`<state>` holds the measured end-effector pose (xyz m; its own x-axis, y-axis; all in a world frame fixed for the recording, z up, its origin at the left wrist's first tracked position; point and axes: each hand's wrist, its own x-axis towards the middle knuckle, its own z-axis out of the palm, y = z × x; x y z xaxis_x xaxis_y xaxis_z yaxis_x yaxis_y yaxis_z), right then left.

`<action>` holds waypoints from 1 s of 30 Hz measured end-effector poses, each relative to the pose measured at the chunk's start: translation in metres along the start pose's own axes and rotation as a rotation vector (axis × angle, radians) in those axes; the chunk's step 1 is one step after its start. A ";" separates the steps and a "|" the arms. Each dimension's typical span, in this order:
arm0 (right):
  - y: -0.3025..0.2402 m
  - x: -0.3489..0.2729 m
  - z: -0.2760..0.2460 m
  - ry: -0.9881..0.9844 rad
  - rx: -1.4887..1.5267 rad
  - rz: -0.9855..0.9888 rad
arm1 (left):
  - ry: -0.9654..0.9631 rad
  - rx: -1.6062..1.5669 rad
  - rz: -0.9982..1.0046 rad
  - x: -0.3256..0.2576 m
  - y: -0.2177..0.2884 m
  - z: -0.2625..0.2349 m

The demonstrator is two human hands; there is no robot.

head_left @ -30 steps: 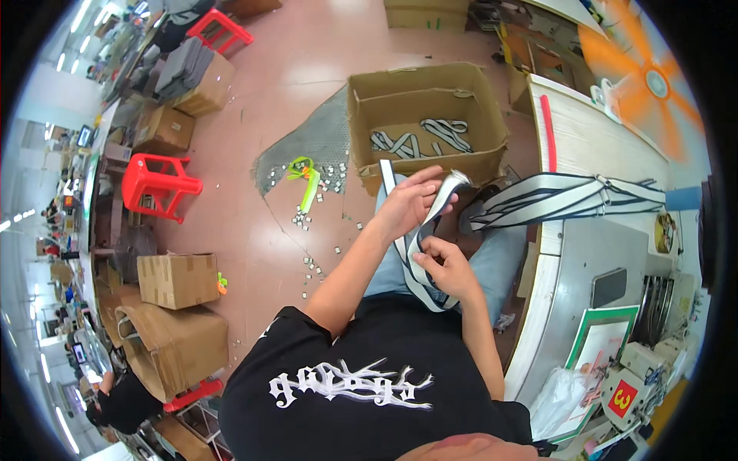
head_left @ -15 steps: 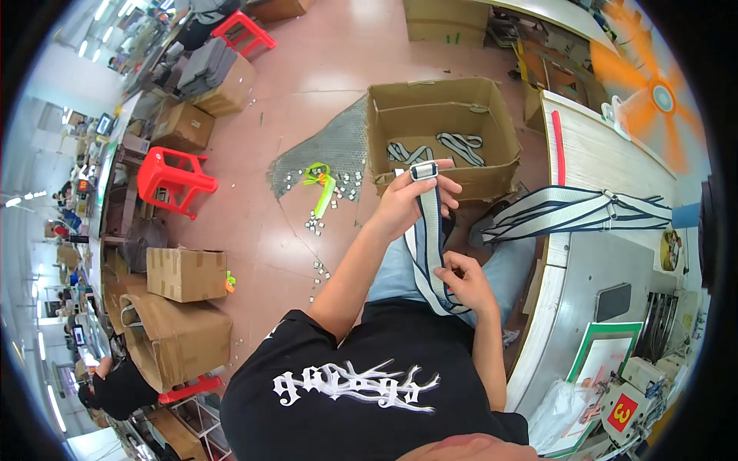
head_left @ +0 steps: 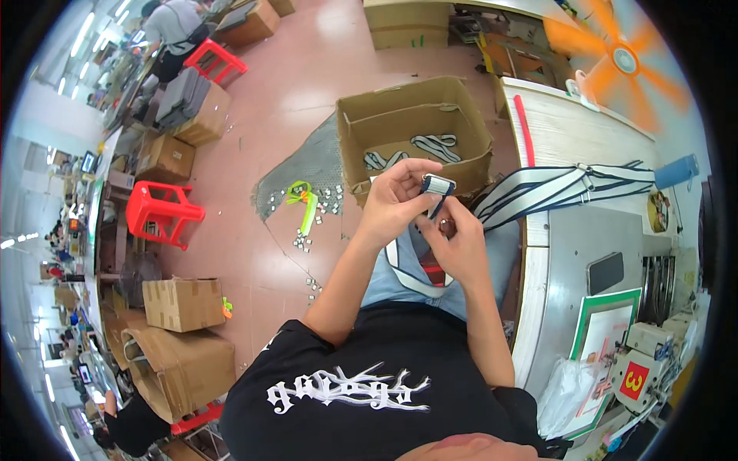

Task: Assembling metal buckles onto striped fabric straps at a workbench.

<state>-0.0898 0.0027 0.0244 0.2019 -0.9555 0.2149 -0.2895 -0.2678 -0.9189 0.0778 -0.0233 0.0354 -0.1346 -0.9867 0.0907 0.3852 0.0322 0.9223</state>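
Head view shows my left hand [head_left: 396,201] and right hand [head_left: 459,244] close together above my lap, fingers pinched on the folded end of a striped strap [head_left: 437,185]. Behind them sits an open cardboard box [head_left: 415,138] on the floor.

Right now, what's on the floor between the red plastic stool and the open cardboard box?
Head view: small metal buckles scattered on the floor, with a green strip lying among them, between stool and box.
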 end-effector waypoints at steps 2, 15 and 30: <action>0.003 0.013 0.002 0.053 0.022 -0.008 | 0.024 0.000 0.014 0.002 0.000 0.006; 0.024 0.008 -0.010 -0.298 0.193 0.178 | -0.103 -0.085 -0.181 0.024 -0.003 0.009; -0.012 -0.069 -0.079 -0.991 0.167 0.308 | 0.621 -0.215 0.138 0.213 -0.010 -0.225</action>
<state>-0.1741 0.0618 0.0469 0.8383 -0.4312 -0.3337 -0.3413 0.0624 -0.9379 0.2507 -0.2692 -0.0391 0.4546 -0.8861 -0.0901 0.5430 0.1955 0.8166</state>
